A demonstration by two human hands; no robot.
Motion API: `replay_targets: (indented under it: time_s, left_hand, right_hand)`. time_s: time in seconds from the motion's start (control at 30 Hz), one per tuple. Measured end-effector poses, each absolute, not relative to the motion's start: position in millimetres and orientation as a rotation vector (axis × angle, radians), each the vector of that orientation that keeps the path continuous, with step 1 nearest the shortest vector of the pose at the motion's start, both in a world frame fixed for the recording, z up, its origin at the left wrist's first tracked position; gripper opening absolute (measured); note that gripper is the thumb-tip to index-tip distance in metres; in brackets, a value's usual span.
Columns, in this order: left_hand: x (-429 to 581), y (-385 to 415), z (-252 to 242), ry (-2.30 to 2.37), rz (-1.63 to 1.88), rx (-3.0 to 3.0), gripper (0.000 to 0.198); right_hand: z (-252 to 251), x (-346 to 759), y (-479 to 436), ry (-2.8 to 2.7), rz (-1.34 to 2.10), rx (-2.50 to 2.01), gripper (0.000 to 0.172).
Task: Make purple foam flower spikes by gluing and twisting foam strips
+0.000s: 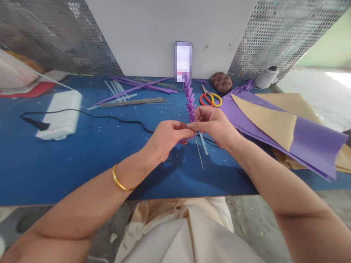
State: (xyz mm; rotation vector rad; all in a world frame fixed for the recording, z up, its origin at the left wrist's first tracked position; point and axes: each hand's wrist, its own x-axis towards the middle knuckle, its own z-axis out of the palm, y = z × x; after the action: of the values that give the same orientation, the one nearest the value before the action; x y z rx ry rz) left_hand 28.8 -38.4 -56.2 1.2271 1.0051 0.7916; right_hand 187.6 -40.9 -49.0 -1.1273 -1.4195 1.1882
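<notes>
A purple ruffled flower stem (189,98) stands up from between my two hands, its tip in front of a phone. My left hand (173,135) pinches the lower end, with a bit of purple strip showing beneath the fingers. Close against it, my right hand (210,122) is closed on the same stem, thumb and fingertips touching the left fingertips. Below the hands hang a thin wire (199,153) and a pale translucent stick (203,143). The exact grip is partly hidden by the fingers.
Red-and-yellow scissors (210,99) and a checkered pouch (221,82) lie beyond my right hand. Purple and tan sheets (315,142) cover the right side. Purple strips (134,89) and wires (131,103) lie back left. A black cable runs from a white power strip (61,113). The phone (183,58) leans upright.
</notes>
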Motion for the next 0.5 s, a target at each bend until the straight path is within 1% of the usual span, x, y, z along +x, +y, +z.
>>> replay_targets:
  time_s: [0.17,0.33,0.5]
  left_hand:
    - [29,-37,-59,1.044,0.81,1.285,0.011]
    - [30,-36,-57,0.999,0.82,1.174,0.011]
    - [30,-37,-54,0.915,0.808,1.035,0.015]
  right_hand:
    - [-48,189,-41,-1.424,1.203,-1.152,0.031]
    - [-42,200,-38,-1.354,1.436,-1.001,0.014]
    - [-41,212,-31,-1.284,1.723,-0.849,0.024]
